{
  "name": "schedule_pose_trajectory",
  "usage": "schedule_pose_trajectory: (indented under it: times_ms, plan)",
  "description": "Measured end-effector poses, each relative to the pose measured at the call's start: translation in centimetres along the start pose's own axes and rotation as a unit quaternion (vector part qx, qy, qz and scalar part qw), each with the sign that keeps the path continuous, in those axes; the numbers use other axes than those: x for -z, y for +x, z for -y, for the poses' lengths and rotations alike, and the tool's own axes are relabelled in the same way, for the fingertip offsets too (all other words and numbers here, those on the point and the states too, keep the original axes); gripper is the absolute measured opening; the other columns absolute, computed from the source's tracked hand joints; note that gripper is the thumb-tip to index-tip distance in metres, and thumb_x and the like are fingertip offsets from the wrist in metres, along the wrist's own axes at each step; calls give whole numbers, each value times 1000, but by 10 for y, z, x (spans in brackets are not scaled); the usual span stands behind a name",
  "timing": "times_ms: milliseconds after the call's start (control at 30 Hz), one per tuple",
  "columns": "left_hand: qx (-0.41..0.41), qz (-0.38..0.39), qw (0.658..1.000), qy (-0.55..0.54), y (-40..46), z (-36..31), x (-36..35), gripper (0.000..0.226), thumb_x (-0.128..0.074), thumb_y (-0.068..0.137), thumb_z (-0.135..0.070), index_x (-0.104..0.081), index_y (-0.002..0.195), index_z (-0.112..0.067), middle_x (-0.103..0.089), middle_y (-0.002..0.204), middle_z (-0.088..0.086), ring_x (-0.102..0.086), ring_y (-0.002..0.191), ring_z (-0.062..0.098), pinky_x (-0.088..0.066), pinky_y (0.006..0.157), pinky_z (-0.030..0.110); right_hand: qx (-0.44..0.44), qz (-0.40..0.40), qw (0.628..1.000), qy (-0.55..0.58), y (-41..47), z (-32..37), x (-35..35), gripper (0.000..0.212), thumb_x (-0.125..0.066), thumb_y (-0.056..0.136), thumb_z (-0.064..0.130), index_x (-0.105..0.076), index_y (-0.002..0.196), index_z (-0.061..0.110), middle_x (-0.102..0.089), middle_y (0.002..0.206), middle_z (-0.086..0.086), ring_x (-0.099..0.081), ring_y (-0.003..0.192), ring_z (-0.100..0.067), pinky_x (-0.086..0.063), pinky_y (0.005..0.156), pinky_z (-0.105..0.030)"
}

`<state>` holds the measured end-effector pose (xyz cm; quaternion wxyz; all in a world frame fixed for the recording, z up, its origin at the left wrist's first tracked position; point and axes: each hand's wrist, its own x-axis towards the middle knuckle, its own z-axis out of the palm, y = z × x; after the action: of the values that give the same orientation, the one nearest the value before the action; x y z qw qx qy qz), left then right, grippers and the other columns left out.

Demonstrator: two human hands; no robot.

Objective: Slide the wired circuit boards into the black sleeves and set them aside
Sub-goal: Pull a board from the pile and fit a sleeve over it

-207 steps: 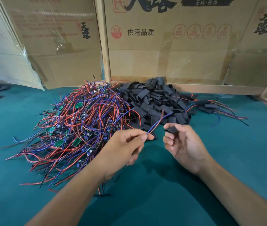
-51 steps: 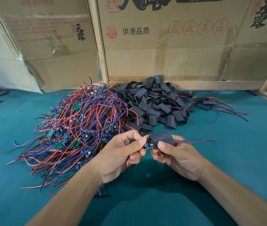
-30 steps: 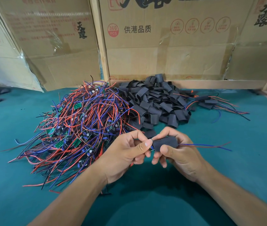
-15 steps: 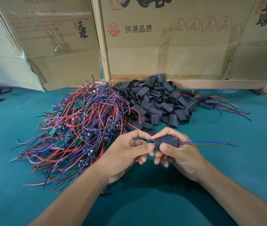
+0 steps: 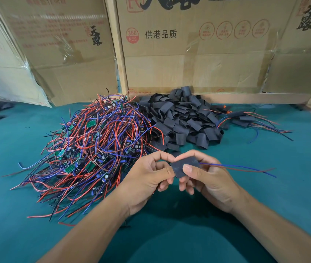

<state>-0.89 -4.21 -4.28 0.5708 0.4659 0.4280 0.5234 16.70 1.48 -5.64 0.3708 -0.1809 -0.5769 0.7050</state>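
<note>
Mid-insert right now: the right hand (image 5: 206,179) pinches a black sleeve (image 5: 186,167) just in front of the sleeve pile (image 5: 181,118), and blue and red wires (image 5: 245,168) poke out its right end. The left hand (image 5: 147,179) pinches at the sleeve's left mouth, so the board itself is hidden, probably inside. Next is seating it, then dropping it with the finished ones (image 5: 245,118) on the right. The wire heap (image 5: 94,149) is still huge.

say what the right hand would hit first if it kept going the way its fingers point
The right hand holds the sleeve with its fingers pointing toward the left hand. Going straight on, it would probably meet the left hand's fingertips first; they already look to touch the sleeve's near end.
</note>
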Motion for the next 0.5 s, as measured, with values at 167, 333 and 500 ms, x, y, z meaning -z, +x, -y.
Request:
schedule_pose_trajectory:
  times_ms: [167,333,500]
  plan:
    - [-10,5,1000,-2,0,-1,0,34,-64,70,4,-61,103,-6,-53,58,7,-34,44,11,-31,45,19,5,-8,1000,7,0,-2,0,18,-69,85,14,-70,102,10,-64,68,-13,-63,57,-25,-46,50,-25]
    - [-12,23,1000,-12,0,0,0,38,-73,67,-4,-62,103,-7,-54,58,6,-36,43,10,-32,45,18,0,-4,1000,9,0,-1,0,20,-72,81,19,-71,100,12,-63,66,-14,-62,55,-25,-45,49,-26]
    - [-19,6,999,-41,2,1,2,37,-70,62,-4,-66,98,-9,-52,56,7,-33,42,9,-32,43,17,-18,-41,998,45,4,2,3,25,-55,93,28,-71,103,11,-53,57,-10,-52,47,-21,-40,44,-26]
